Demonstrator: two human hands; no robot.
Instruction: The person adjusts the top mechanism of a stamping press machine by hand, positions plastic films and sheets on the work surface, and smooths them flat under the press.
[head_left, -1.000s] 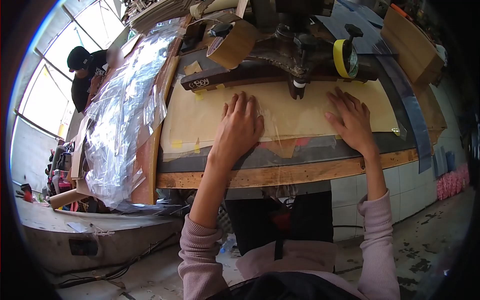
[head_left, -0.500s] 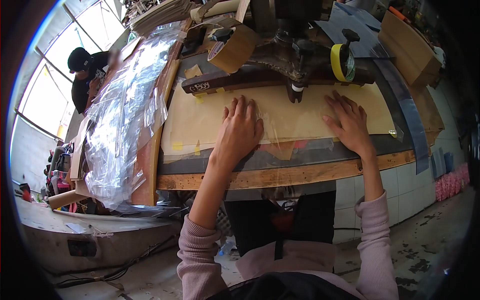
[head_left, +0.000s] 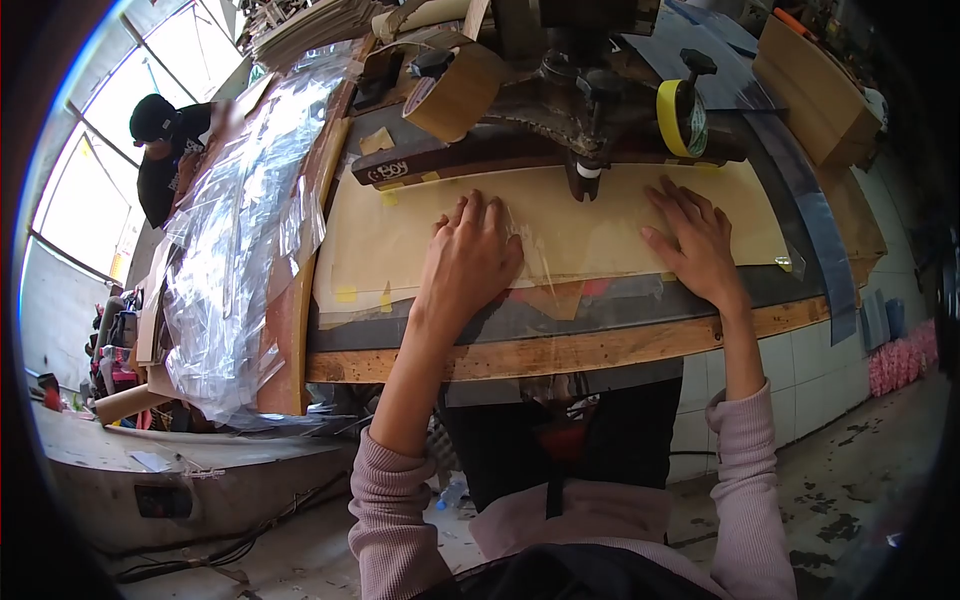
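Note:
My left hand point(head_left: 467, 250) lies palm down, fingers stretched out, on the left half of a tan sheet point(head_left: 590, 230). My right hand point(head_left: 692, 240) rests flat on its right half, thumb and fingers spread. Neither hand holds anything. A transparent film seems to lie over the tan sheet and hang past the front edge, though its outline is hard to make out. Just beyond my fingertips runs a dark metal bar point(head_left: 460, 163) of a machine, and a forked piece point(head_left: 584, 180) with a white part sticks out between my hands. Yellow tape bits mark the sheet's edges.
A roll of brown tape point(head_left: 458, 95) and a roll of yellow tape point(head_left: 670, 118) hang on the machine. Transparent plastic sheets point(head_left: 235, 230) are piled at left, where another person point(head_left: 160, 150) stands. A cardboard box point(head_left: 815, 95) is at back right. The wooden table edge point(head_left: 560, 355) faces me.
The view has shifted slightly. My left hand appears a little further left and lower, still flat; my right hand stays in about the same place.

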